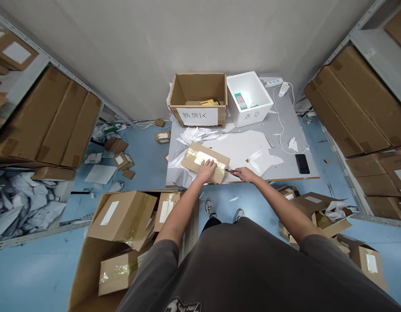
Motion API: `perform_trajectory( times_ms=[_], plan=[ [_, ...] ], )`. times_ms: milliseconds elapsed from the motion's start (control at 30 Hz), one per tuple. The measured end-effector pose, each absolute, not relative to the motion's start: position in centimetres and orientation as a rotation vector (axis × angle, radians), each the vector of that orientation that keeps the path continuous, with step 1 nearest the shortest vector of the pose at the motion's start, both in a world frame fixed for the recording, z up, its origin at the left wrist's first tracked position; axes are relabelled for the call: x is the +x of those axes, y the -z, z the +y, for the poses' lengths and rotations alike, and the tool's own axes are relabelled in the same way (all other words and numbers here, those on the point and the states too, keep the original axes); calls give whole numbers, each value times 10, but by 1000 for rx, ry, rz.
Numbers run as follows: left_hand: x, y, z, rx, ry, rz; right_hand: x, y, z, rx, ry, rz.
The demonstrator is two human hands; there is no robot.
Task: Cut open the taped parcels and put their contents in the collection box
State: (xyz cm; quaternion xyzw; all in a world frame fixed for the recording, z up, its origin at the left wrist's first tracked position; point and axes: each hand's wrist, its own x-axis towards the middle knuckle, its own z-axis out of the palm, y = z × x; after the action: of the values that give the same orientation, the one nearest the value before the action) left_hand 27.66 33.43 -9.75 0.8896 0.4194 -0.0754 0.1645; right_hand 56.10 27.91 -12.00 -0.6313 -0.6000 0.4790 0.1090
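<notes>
A taped cardboard box (192, 157) with a white label lies slanted near the table's front edge. On its top face rests my left hand (207, 170), fingers spread and lying over the label and tape. My right hand (244, 173) is closed around a slim red and black cutter (232, 172), whose tip meets the taped right end of the box. The exact form of the blade is too small to make out. White paper scraps (197, 135) lie crumpled behind the box, and a torn white piece (255, 161) is to the right of it.
At the back of the table (278, 143) stand an open carton (198, 117) and a white foam box (252, 112). A phone (302, 164) and a white cable lie on the right. A big carton (86, 264) of boxes is at my left; shelves flank both sides.
</notes>
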Motion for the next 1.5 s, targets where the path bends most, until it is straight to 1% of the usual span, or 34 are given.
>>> perform_trajectory(
  times_ms=[100, 200, 300, 467, 633, 733, 833, 900, 1033, 1167, 1333, 1500],
  plan=[
    [278, 95, 334, 2535, 226, 1210, 555, 121, 268, -1783, -1682, -1447],
    [279, 93, 334, 2528, 238, 1210, 545, 125, 255, -1697, -1849, -1154],
    [280, 92, 334, 2532, 232, 1219, 538, 129, 243, -1657, -1860, -1047],
    [281, 94, 333, 2538, 219, 1255, 532, 133, 228, -1649, -1885, -1111],
    [277, 94, 326, 2479, 178, 1274, 543, 132, 215, -1716, -1766, -1191],
    [277, 92, 327, 2402, 89, 1351, 559, 129, 209, -1756, -1638, -1123],
    [283, 89, 340, 2433, 131, 1415, 566, 126, 208, -1718, -1548, -1015],
    [291, 87, 355, 2519, 185, 1368, 562, 125, 208, -1680, -1528, -975],
    [309, 85, 388, 2705, 312, 1115, 544, 128, 207, -1637, -1526, -961],
    [322, 90, 408, 2738, 450, 920, 538, 134, 204, -1722, -1450, -1011],
    [325, 104, 410, 2740, 430, 927, 546, 133, 210, -1808, -1384, -1133],
    [327, 123, 406, 2670, 451, 940, 554, 121, 219, -1893, -1367, -1129]
  ],
)
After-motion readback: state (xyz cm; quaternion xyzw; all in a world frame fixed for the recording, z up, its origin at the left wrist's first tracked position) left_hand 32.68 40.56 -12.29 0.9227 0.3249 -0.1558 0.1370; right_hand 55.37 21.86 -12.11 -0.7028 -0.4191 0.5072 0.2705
